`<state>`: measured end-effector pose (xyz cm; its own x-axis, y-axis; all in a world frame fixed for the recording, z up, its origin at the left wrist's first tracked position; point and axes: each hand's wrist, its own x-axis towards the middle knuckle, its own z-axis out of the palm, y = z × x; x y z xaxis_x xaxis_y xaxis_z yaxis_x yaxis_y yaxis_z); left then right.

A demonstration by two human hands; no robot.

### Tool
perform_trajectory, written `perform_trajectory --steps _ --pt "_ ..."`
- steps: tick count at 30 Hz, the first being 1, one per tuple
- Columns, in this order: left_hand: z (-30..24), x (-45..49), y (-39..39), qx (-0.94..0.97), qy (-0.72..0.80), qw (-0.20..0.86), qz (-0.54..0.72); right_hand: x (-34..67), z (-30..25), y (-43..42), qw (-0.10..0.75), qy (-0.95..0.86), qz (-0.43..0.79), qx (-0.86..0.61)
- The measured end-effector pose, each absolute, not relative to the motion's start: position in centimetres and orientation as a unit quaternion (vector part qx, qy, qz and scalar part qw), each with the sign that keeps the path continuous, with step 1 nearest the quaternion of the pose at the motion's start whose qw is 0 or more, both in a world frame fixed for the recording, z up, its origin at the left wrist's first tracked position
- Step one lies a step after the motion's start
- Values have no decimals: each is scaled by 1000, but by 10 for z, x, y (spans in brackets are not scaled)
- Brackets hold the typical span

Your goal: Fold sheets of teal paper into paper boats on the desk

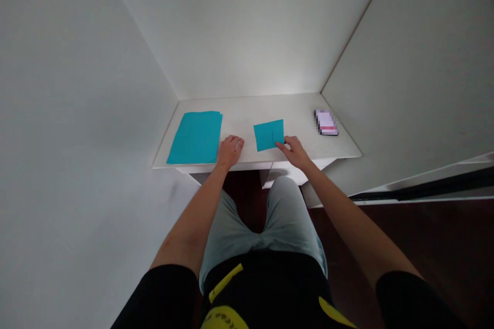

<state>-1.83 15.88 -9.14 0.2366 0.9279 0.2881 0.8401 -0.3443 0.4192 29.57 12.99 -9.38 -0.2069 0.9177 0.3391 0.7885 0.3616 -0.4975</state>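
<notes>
Your right hand (295, 150) touches the right edge of the folded paper (268, 134) mid-desk (247, 108); I cannot tell if it pinches. Your left hand (229, 150) rests loosely curled, empty, beside 1 teal stack (196, 137). The shirt lettering (222, 316) is unreadable.

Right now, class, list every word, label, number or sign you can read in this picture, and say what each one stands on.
Nothing reads in full.
Yellow lettering on the black garment at the bottom edge: cut off and too small to read.
Pixelated object on the desk: blurred, unreadable.
Teal sheets and folded teal paper: no print shows.
</notes>
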Motion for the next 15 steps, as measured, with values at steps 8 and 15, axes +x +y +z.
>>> perform_trajectory --steps 8,15 --pt "-90 -16 155 789 564 70 235 296 -111 159 223 -777 101 -580" --pt "-90 -15 154 791 565 71 225 298 -100 159 159 -834 193 -492"
